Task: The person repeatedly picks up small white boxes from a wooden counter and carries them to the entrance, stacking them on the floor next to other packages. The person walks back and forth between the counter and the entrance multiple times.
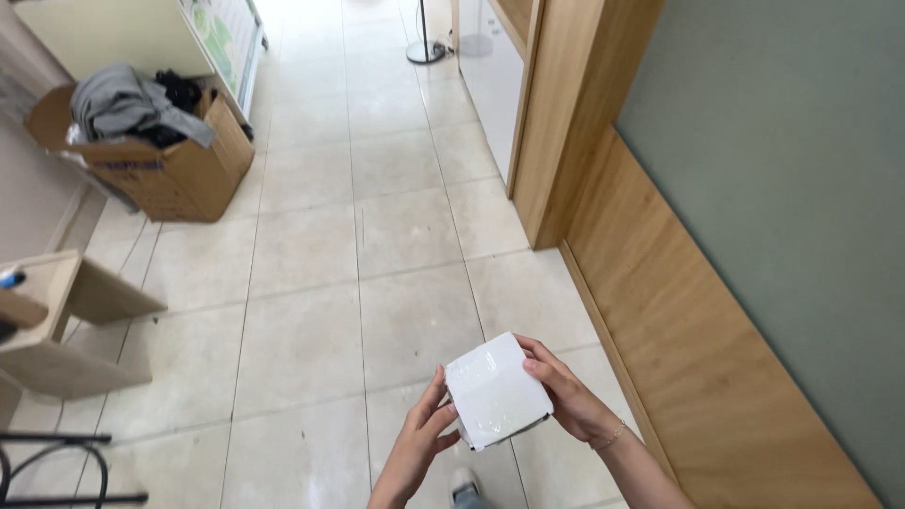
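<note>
Both hands hold a small white parcel (497, 388) above the tiled floor (311, 283): the left hand (421, 435) grips its near-left corner, the right hand (567, 396) wraps its right edge. It looks sealed, not yet opened. Left of the parcel the floor lies open; a wood-panelled wall (660, 311) runs close on its right.
</note>
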